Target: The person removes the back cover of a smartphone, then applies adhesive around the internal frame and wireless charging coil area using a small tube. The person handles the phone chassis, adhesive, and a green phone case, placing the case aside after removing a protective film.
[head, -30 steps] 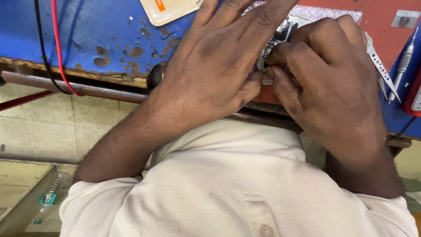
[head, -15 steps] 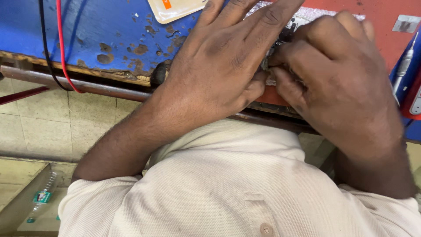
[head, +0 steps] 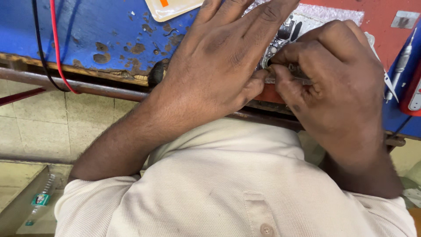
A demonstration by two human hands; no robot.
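Note:
My left hand (head: 219, 66) lies over an opened device with a bare circuit board (head: 289, 26) at the near edge of the blue table (head: 87, 35). Its fingers stretch across the board and its thumb presses the near edge. My right hand (head: 333, 83) is curled beside it, thumb and forefinger pinched on a thin metal piece (head: 291, 70) at the board's near edge. The two thumbs almost touch. Most of the board is hidden under the hands.
A cream flat part with an orange tab (head: 171, 6) lies at the table's far side. Red and black wires (head: 55, 48) hang over the left edge. Tweezers (head: 388, 85) and a screwdriver (head: 401, 63) lie to the right. A plastic bottle (head: 39, 199) lies on the floor below.
Both hands stay on the board. My right thumb and forefinger have shifted slightly along the near edge toward my left thumb.

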